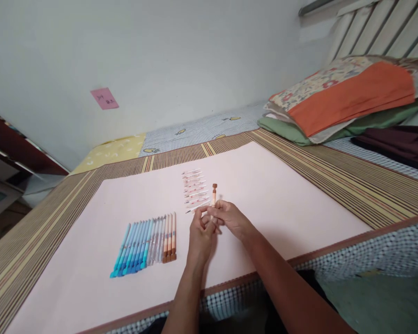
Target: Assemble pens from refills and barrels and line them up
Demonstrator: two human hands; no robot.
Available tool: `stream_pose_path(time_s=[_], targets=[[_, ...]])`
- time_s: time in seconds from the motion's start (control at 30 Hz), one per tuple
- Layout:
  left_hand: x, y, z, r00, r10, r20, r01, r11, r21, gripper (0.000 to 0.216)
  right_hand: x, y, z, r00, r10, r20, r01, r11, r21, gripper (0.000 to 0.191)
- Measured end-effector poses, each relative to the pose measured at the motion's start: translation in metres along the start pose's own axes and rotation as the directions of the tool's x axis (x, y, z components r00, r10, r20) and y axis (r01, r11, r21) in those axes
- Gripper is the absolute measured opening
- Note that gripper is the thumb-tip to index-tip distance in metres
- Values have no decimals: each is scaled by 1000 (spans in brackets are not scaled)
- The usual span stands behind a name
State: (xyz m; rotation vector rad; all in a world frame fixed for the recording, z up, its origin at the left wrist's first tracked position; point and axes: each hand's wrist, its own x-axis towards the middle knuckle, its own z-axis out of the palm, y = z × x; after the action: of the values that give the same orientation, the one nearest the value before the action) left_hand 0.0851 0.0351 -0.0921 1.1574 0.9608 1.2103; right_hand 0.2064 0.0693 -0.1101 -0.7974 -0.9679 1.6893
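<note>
Both hands meet over the pale pink sheet (264,185) around one pen (214,197), which has a brown end pointing up and a peach barrel. My left hand (202,228) is closed around its lower part, while my right hand (228,217) pinches the barrel from the right. Fingers hide the pen's lower end. Just beyond the hands lies a column of slim pen refills (195,188). To the left is a row of pens: several blue pens (132,248), clear pens (156,241), and peach pens with brown ends (169,239).
The sheet lies on a striped mat (299,167) over a checked bedcover (369,260). Folded bedding (355,99) is piled at the back right by a radiator (383,28), with a dark cloth (397,146) in front. A pink note (105,98) sticks to the wall.
</note>
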Motion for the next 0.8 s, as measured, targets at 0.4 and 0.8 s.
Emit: stream_pose_path(time_s=[0.4, 0.8], targets=[[1, -2, -7, 993, -62, 96, 69, 995, -68, 30, -7, -12, -8, 992, -59, 108, 60, 998, 1, 34], [-4, 10, -11, 948, -180, 262, 266, 901, -343, 33, -11, -15, -7, 956, -68, 286, 29, 990, 137, 33]])
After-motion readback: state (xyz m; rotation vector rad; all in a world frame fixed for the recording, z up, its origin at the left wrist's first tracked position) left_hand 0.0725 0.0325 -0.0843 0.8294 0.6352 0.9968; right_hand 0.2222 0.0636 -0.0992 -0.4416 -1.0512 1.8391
